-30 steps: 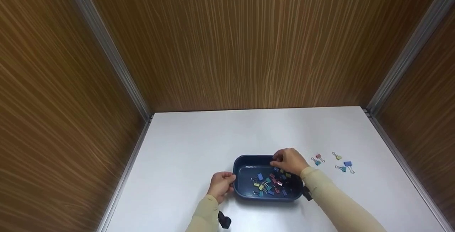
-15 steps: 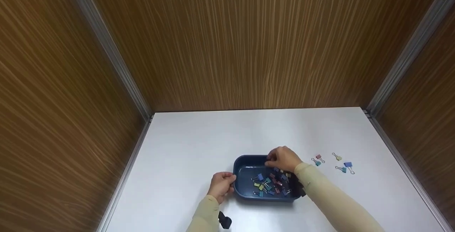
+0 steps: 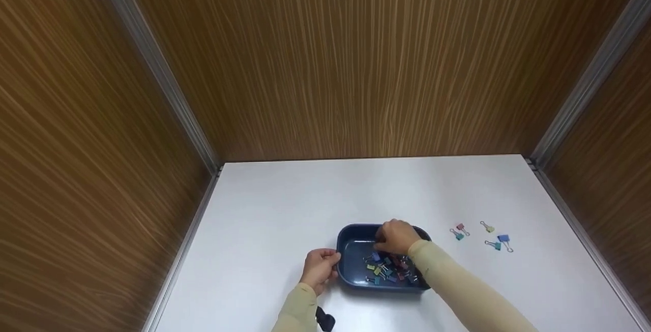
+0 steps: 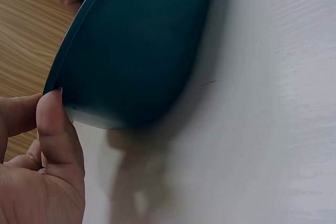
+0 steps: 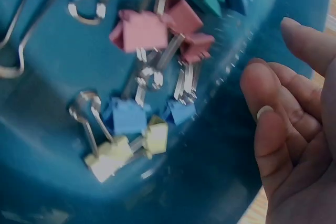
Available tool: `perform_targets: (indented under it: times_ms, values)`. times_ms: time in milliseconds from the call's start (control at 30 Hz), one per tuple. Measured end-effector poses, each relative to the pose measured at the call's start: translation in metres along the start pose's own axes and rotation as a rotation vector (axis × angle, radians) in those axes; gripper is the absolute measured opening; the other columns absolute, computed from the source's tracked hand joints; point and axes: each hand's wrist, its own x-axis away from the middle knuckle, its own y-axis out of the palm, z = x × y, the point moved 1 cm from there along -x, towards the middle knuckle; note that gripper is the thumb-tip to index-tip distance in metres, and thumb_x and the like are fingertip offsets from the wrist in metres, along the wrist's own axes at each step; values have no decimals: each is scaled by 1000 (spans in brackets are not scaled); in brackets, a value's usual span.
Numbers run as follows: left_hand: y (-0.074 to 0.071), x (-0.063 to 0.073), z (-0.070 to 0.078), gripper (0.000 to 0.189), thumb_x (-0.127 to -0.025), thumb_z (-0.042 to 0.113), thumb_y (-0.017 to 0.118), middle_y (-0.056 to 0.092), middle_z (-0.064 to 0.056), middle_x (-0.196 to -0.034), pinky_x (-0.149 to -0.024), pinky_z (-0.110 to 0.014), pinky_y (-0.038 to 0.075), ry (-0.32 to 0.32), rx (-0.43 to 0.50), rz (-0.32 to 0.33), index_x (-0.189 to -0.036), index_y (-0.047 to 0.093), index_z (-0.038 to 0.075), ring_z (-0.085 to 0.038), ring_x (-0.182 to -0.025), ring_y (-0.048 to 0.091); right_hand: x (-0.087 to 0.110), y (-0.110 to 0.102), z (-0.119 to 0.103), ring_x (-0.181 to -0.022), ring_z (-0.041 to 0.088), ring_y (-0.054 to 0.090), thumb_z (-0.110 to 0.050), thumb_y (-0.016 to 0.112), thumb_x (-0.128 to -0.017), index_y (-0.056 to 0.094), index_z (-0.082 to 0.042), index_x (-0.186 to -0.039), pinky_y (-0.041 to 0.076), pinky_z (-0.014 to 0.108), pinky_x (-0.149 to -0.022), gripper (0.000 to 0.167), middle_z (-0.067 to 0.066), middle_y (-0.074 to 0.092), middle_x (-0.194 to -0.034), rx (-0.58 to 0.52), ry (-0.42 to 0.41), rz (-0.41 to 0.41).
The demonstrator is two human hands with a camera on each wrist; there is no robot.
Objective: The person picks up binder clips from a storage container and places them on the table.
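A dark blue plastic tray [image 3: 354,250] stands on the white table, with several coloured binder clips [image 3: 389,271] heaped in it. My left hand [image 3: 319,268] pinches the tray's left rim between thumb and fingers; the left wrist view shows this grip on the edge [image 4: 59,56]. Inside the tray, over its back part, is my right hand [image 3: 398,237]. In the right wrist view its loosely bent fingers [image 5: 278,145] hold nothing and are apart from the pink clips [image 5: 142,31], blue clips [image 5: 128,116] and yellow clips [image 5: 110,158]. The right forearm hides the tray's right end in the head view.
To the right of the tray lie several loose binder clips: a red one [image 3: 460,227], a yellow one [image 3: 488,228], a blue one [image 3: 503,238] and two teal ones, one of them [image 3: 496,245] farther right. Wood-grain panels [image 3: 356,67] enclose the table at the back and sides.
My right hand has moved left and then down into the tray. The left hand keeps its grip on the rim. The view has shifted slightly; the loose clips lie as before.
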Motion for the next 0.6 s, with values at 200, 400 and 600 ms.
perform_targets:
  times_ms: [200, 400, 600]
  values:
    - [1, 0, 1, 22, -88, 13, 69, 60, -7, -84, -56, -26, 51, -10, -16, -2, -104, 63, -1, -11, -62, 54, -1, 18, -1, -55, 10, 56, -32, 82, -72, 76, -11, -81, 52, 34, -59, 25, -4, 67, -66, -3, -73, -33]
    - [1, 1, 1, 24, -89, 13, 68, 61, -8, -85, -55, -27, 50, 8, -36, -1, -106, 63, -3, -10, -59, 54, -5, 28, -8, -54, 5, 55, -31, 81, -71, 75, -11, -82, 52, 30, -56, 24, -4, 67, -66, -28, -163, -30]
    - [0, 0, 2, 24, -89, 12, 67, 61, -7, -85, -53, -25, 49, 17, -44, 6, -107, 62, -3, -9, -57, 53, -10, 34, -16, -54, 1, 53, -26, 80, -73, 75, -14, -77, 50, 26, -53, 13, -8, 65, -65, -57, -247, -25]
